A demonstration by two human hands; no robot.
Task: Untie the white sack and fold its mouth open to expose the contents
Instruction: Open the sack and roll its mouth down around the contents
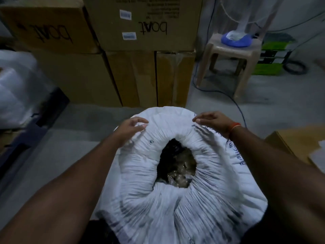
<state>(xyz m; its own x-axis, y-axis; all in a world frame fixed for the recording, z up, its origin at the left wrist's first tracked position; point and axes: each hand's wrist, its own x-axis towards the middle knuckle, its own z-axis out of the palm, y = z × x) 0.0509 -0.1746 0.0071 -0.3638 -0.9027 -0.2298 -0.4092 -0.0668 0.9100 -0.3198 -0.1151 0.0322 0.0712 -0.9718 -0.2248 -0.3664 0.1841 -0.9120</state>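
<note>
Two bare hands reach over the far side of the white sack [175,199], which stands on the grey floor [58,155] directly below the camera, in front of a stack of cardboard boxes [123,67]. The sack's mouth is already open: the woven fabric is rolled outward into a thick, puffy collar, creased in fine radial pleats that run into a central hole. Through that hole show dark contents [175,164] with glints of shiny clear wrapping; what they are cannot be told. Blue printed lettering curves along the collar's right side, partly blurred.

The left hand [130,128] lies on the collar's far-left rim with fingers curled and spread, fingertips against the fabric, but it is not clear whether they pinch it. The right hand [213,121], with an orange thread at the wrist, hovers palm down at the far-right rim, fingers loosely extended and relaxed, closing on nothing that can be seen.

Right of the boxes stands a beige plastic stool [228,67] carrying the blue base of a fan [236,41]. A dark cable [235,104] trails across the floor.
</note>
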